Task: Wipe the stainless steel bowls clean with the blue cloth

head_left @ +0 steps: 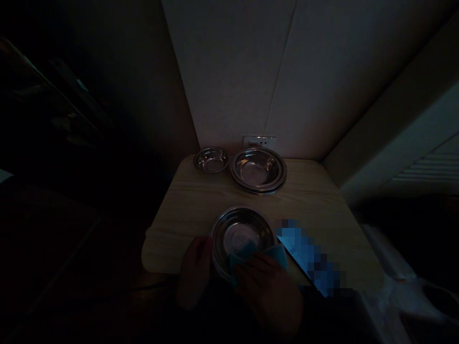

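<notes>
A round stainless steel bowl (239, 230) stands near the front edge of the wooden table. At its left side is my left hand (195, 267), its fingers closed on the rim, with the thumb hard to make out in the dim light. My right hand (263, 284) presses a light blue cloth (247, 249) against the inside and the near right rim of this bowl. Part of the cloth spreads past the rim to the right, and my fingers cover its middle.
Behind stand a small steel bowl (211, 160) and a stack of larger steel bowls (257, 167). A phone-like device with a lit, pixelated screen (304, 255) lies right of my hand. A wall socket (260, 142) sits behind the wooden table (179, 205).
</notes>
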A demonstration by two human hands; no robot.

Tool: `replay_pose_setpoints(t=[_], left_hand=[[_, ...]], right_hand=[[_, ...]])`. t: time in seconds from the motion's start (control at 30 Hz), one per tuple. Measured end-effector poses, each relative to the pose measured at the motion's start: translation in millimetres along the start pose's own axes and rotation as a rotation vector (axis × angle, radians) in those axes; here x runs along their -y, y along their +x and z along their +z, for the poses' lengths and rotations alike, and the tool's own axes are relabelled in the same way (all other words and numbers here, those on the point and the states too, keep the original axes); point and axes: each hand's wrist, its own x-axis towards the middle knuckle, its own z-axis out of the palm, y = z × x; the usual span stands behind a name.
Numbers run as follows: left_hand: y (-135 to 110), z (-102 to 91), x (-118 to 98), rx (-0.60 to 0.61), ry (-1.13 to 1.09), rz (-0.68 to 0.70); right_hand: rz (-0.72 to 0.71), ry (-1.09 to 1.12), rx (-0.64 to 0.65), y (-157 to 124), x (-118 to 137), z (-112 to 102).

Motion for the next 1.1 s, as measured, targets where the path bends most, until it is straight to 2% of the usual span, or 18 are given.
replay_pose_setpoints(t=[0.17,0.23,0.33,0.47,0.57,0.73,0.87,1.0,1.1], left_hand=[[-1.5,1.3,1.0,0.000,0.024,0.051],[-1.3,0.5,1.2,-0.009,0.031,0.046],[0.9,-0.8,1.0,-0.009,0.021,0.030],[6.9,-1.4,-2.9,0.022,0.034,0.028],[8.5,0.1,-6.0,0.017,0.040,0.003],[-4.8,0.4,-1.2,-0.068,0.050,-0.042],[-17.8,-1.4,3.6,-0.142,0.094,-0.002],[-16.7,-2.1,0.4,-0.071,0.082,-0.026],[-9.1,-2.6,-1.3,-0.021,0.034,-0.059]], right_hand=[[0.207,-0.072,-0.005,22.7,25.8,23.8],[0.250,-0.084,-0.014,26.8,30.0,30.4],[0.189,-0.081,-0.013,19.7,23.3,27.4],[0.013,-0.038,-0.027,0.3,4.3,9.0],[-0.047,-0.025,-0.015,-5.5,-3.0,1.7],[-0.028,-0.046,-0.056,1.4,2.2,12.0],[0.011,-0.095,-0.088,8.1,11.5,26.1],[0.044,-0.115,-0.095,8.6,13.2,28.9],[-0.008,-0.068,-0.046,3.6,2.3,15.4]])
